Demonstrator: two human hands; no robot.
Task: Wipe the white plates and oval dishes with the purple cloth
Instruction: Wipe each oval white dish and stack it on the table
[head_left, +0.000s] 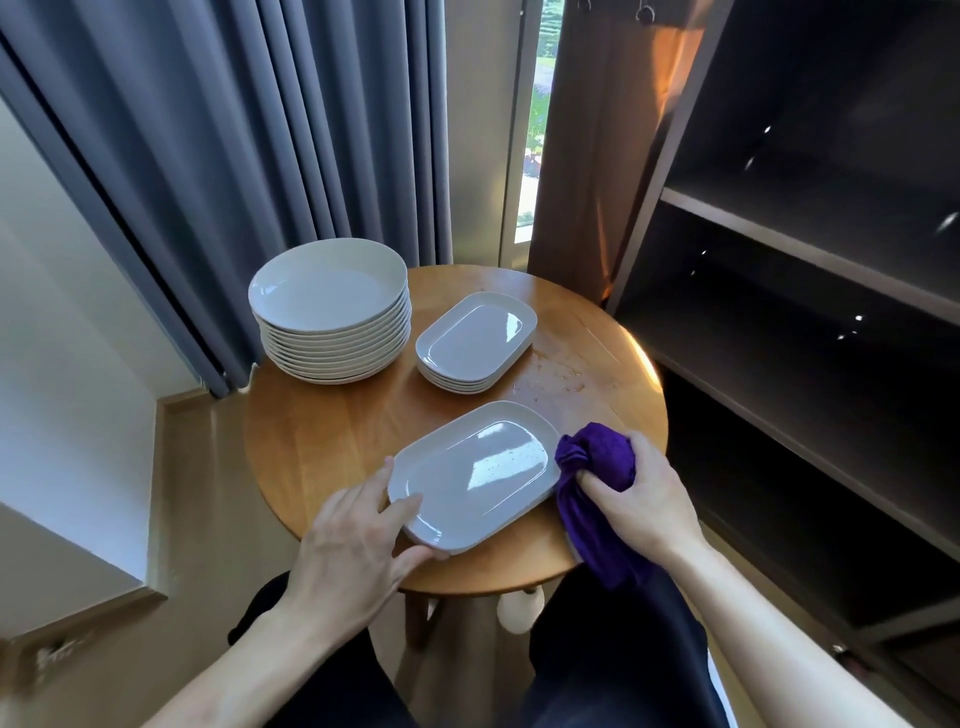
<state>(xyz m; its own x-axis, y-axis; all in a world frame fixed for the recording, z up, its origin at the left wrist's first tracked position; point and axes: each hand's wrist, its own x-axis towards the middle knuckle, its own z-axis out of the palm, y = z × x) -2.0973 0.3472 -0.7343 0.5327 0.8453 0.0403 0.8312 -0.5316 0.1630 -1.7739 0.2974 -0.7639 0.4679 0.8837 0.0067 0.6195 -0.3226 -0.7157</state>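
Left hand (358, 540) grips near dish (475, 475) by its corner at table (322, 431) front edge; right hand (641, 499) clutches bunched cloth (597, 457) just beside it. Pin dish flat, sweep cloth across whole surface and rim.

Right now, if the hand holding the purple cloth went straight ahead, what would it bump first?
Probably the near oval dish: the right hand points left and away, and its bunched purple cloth sits right beside that dish's rim. Whether they touch, I cannot tell.
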